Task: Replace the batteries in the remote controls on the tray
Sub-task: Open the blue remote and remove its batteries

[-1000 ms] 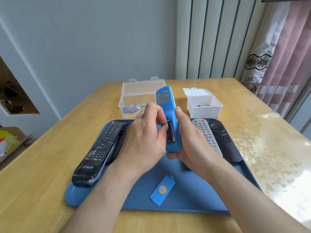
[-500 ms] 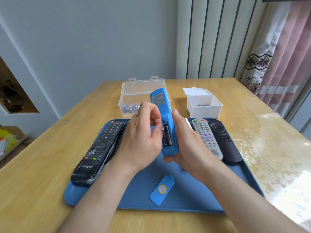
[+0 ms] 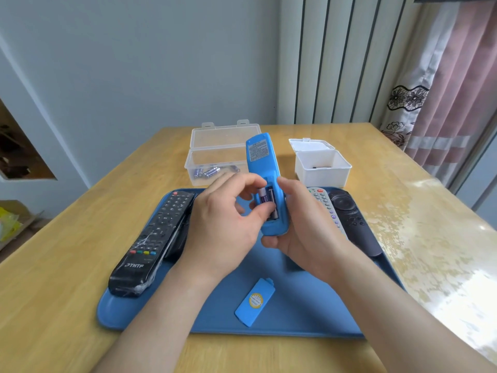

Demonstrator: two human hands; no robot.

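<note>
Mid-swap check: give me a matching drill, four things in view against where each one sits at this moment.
Things:
1. blue remote
2. battery cover
3. clear box
4. film-wrapped black remote

Places:
A. left side of the tray
B. flat on the tray's near part
C. gripped by the right hand
D. on the table beyond the tray, batteries inside

Pairs: 1-C, 2-B, 3-D, 4-A.

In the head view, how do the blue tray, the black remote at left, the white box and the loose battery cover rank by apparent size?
1. blue tray
2. black remote
3. white box (farther away, so unsure)
4. battery cover
</note>
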